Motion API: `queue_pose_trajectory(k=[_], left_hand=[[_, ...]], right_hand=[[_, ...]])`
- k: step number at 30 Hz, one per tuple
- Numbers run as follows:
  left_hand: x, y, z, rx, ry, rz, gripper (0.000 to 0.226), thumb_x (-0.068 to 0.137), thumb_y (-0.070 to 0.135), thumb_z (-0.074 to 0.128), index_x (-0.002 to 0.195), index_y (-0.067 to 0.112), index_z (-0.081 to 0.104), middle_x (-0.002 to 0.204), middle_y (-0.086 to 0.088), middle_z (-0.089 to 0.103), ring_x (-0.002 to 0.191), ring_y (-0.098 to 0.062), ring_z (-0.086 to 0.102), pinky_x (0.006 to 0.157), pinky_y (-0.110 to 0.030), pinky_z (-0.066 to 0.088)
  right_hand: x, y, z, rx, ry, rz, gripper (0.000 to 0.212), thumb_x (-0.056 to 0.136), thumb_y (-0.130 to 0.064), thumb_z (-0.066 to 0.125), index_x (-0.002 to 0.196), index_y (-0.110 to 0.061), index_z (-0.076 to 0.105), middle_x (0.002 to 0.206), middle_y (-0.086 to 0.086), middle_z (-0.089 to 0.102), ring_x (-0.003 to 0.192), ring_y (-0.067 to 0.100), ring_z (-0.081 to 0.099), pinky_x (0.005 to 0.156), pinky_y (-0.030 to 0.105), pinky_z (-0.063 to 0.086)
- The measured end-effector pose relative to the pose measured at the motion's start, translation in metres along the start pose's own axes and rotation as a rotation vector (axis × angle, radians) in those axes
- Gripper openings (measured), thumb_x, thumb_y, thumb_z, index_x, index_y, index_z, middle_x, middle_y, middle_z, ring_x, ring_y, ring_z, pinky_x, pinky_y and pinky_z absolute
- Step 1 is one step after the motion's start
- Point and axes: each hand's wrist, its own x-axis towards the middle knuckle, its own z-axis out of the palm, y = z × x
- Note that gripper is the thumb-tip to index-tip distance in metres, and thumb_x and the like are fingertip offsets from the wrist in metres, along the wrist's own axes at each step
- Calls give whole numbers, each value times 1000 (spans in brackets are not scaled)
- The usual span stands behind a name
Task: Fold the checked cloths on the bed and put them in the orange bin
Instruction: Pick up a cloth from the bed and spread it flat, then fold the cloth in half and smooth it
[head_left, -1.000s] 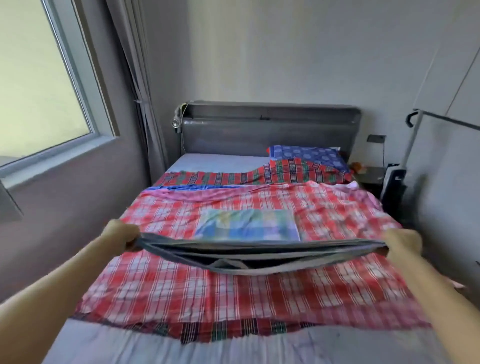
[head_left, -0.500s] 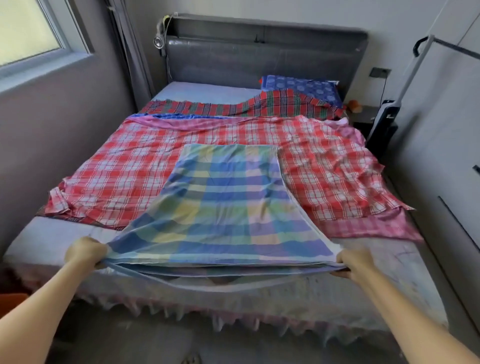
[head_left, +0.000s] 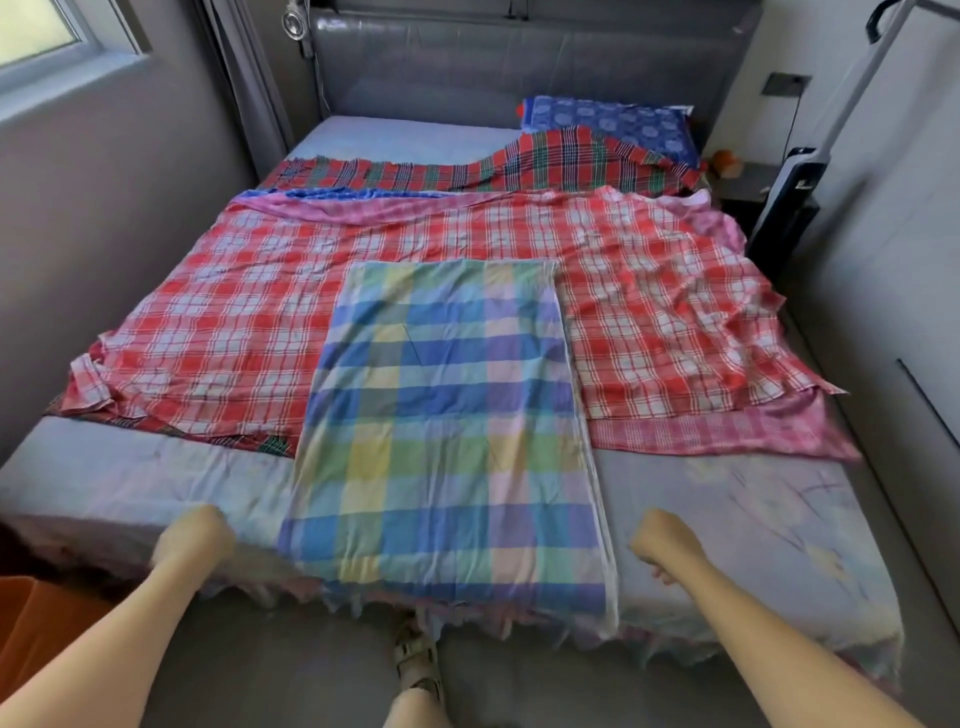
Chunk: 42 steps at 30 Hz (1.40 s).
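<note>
- Both hands are curled into loose fists and hold nothing: the left hand (head_left: 192, 540) sits just left of the blue checked cloth (head_left: 447, 415) and the right hand (head_left: 665, 545) just right of it, neither touching it; the left one is blurred, so I cannot tell whether it brushes the sheet
- Placed one at each near corner of that cloth, they seem ready to take it up for the next fold
- Laid smooth as a tall, narrow rectangle, the blue checked cloth has its near end at the foot edge of the bed (head_left: 727, 509) and its far end on the red checked cloth (head_left: 234, 322); flat like this, it should fold crosswise cleanly
- Behind it and to both sides, the red checked cloth lies spread and rumpled, a pink cloth (head_left: 727, 431) showing from under it on the right
- Farther behind, a dark red-and-green checked cloth (head_left: 545, 161) lies crumpled against a blue pillow (head_left: 608, 122)
- Down to the left of the blue checked cloth, a sliver of the orange bin (head_left: 36, 629) shows, within easy reach; its inside is hidden
- My judgement: early going, one cloth part-folded, the others untouched
</note>
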Motion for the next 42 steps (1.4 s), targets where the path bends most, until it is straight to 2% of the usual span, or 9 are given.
queue_pose_trajectory(k=[5,11,17,22,25,31,34,38,42], left_hand=[[43,80,-20,48,-55,205,22,88,8,47,103,8,64,110,-12,65,101,-28,60,79,-30,46],[125,179,-33,-64,-46,404,34,86,1,48,114,11,64,121,-13,61,110,-31,57,87,-30,43],[212,258,-32,-207,16,477,33,89,0,45,116,6,63,119,-18,62,107,-35,57,86,-35,43],[274,302,-32,-307,63,404,39,93,-2,40,131,1,47,116,-28,60,104,-42,57,82,-41,42],[313,326,-35,-329,63,350,37,95,3,38,131,3,47,115,-28,60,101,-43,58,74,-38,39],[390,383,-36,-224,128,444,30,90,2,48,118,1,60,109,-28,63,96,-45,58,81,-44,46],[424,438,-32,-126,116,604,29,83,5,61,112,3,64,109,-24,65,97,-44,57,84,-43,43],[456,528,-3,132,-87,857,64,88,39,61,144,22,36,152,-5,31,141,-27,25,112,-32,22],[491,602,32,305,-176,820,89,81,67,51,150,36,4,159,1,-2,146,-28,-5,112,-53,18]], right_hand=[[52,-76,-20,87,5,-115,17,84,-7,45,68,-12,47,65,5,51,67,26,57,60,28,49],[132,-166,-34,123,62,-131,22,85,-10,43,65,-17,40,80,9,50,70,25,50,63,27,42],[211,-227,-44,183,142,-97,33,88,-10,43,55,-14,37,66,8,50,69,26,50,61,27,35],[278,-257,-68,217,174,-76,33,91,-9,45,59,-13,47,99,24,65,95,36,61,73,34,43],[326,-277,-88,226,195,-69,21,92,-10,46,85,-2,64,107,23,66,101,36,60,82,35,46],[423,-321,-123,200,212,-116,15,93,-15,50,99,-3,57,110,21,64,102,36,58,81,36,44],[476,-345,-138,116,277,-180,31,91,-16,57,119,-3,52,119,19,60,109,36,55,85,36,43],[553,-375,-163,-69,408,-275,37,90,-13,56,125,-5,48,121,16,56,111,35,52,86,37,43],[633,-401,-185,-271,486,-338,48,90,-8,53,136,-10,41,133,10,52,117,32,46,91,34,40]])
